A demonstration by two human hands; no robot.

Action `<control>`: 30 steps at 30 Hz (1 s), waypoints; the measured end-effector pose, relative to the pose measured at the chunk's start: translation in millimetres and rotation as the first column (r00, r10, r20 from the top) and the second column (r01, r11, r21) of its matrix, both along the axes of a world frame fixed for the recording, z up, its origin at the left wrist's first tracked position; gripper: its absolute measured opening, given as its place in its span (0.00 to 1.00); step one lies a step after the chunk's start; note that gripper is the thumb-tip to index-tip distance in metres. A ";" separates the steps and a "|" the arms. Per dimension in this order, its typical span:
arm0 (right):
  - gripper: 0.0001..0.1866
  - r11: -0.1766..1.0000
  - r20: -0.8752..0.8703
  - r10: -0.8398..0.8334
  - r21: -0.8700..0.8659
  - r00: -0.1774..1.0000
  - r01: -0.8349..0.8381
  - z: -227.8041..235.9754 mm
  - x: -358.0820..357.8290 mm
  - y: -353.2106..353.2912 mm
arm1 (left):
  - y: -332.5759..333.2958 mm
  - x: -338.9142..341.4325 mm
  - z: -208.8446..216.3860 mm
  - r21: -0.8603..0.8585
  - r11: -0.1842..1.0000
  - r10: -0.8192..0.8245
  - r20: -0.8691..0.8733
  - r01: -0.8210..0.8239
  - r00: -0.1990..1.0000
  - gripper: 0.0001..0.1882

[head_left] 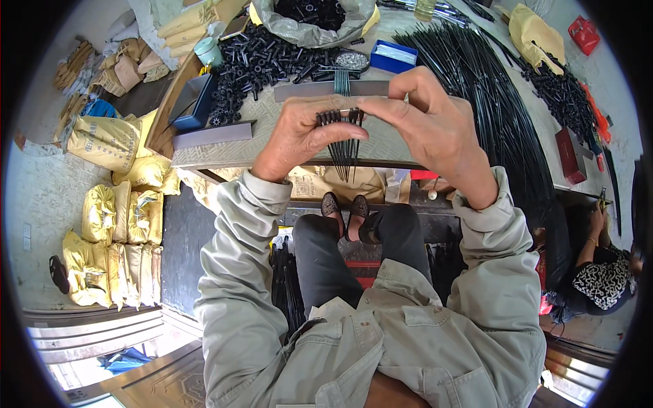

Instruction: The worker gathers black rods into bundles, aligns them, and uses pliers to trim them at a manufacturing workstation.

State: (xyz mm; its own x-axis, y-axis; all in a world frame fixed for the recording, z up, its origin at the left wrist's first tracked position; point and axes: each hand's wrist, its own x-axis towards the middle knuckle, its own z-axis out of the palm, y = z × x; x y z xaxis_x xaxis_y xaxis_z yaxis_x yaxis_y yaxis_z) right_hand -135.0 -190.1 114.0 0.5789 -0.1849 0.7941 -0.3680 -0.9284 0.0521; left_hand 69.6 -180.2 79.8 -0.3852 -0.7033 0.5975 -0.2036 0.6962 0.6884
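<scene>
My left hand is closed around a fanned row of thin black rods. Their thicker black ends line up along the top of my fingers, and their thin tails point down toward my lap. At the right end of that row, the fingertips of my right hand are pressed together against the rod ends. What lies between those fingertips is too small to make out. Just beyond my hands, several thin blue-green rods stick up in front of a grey metal bar.
Small black tubular parts lie heaped on the table at left, below a part-filled sack. Long black rods cover the right side. A blue box stands behind my hands. Yellow sacks are stacked at left. Another person sits at right.
</scene>
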 end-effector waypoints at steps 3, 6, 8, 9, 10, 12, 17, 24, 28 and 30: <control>0.16 1.000 -0.007 -0.013 0.008 1.000 0.013 -3.3 1.3 0.9 | 1.2 -2.1 -1.0 0.032 0.999 0.016 -0.007 -0.016 1.000 0.14; 0.17 1.000 -0.027 0.004 -0.012 1.000 -0.004 -5.3 -1.4 -3.9 | 0.5 -3.4 -1.8 0.038 0.998 0.048 -0.021 -0.048 0.999 0.15; 0.19 0.997 -0.066 0.052 -0.058 0.996 -0.056 -6.0 -3.6 -8.8 | -1.2 -3.3 -1.8 -0.051 0.998 0.040 0.024 -0.038 0.999 0.15; 0.19 0.997 -0.064 0.049 -0.056 0.997 -0.053 -5.3 -2.6 -8.5 | -1.7 -3.2 -1.9 -0.096 0.995 0.037 0.047 -0.032 0.998 0.15; 0.19 0.996 -0.055 0.069 -0.046 0.996 -0.071 -5.0 -1.0 -8.3 | -1.7 -3.2 -1.7 -0.094 0.995 0.034 0.050 -0.029 0.998 0.15; 0.20 0.994 -0.037 0.107 -0.028 0.994 -0.108 -2.6 4.2 -6.7 | -1.3 -3.4 -0.5 -0.151 0.988 0.034 0.099 -0.019 0.994 0.16; 0.20 0.998 -0.064 0.037 -0.053 0.997 -0.040 -0.3 10.5 0.9 | 0.7 1.1 0.8 -0.149 0.988 0.059 0.145 -0.037 0.988 0.17; 0.16 0.962 0.065 0.170 0.204 0.983 -0.180 1.5 22.4 9.8 | -2.8 1.9 -12.3 -0.308 0.940 0.193 0.124 -0.147 0.973 0.20; 0.12 0.998 -0.153 0.004 -0.057 0.988 -0.013 0.7 31.2 6.2 | -8.8 -3.5 -49.1 -0.253 0.927 0.335 0.218 -0.278 0.917 0.25; 0.11 0.998 -0.195 0.022 -0.055 0.980 -0.034 5.8 24.7 8.3 | -12.4 -3.2 -76.1 -0.200 0.923 0.372 0.252 -0.328 0.893 0.27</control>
State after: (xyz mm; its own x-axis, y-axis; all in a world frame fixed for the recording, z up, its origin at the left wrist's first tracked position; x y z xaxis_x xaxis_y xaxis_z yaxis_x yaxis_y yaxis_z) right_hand -110.3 -181.8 119.8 0.7277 -0.1231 0.6748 -0.3193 -0.9315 0.1744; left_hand 66.4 -192.6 3.7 -0.2964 -0.7355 0.6092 -0.6218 0.6328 0.4614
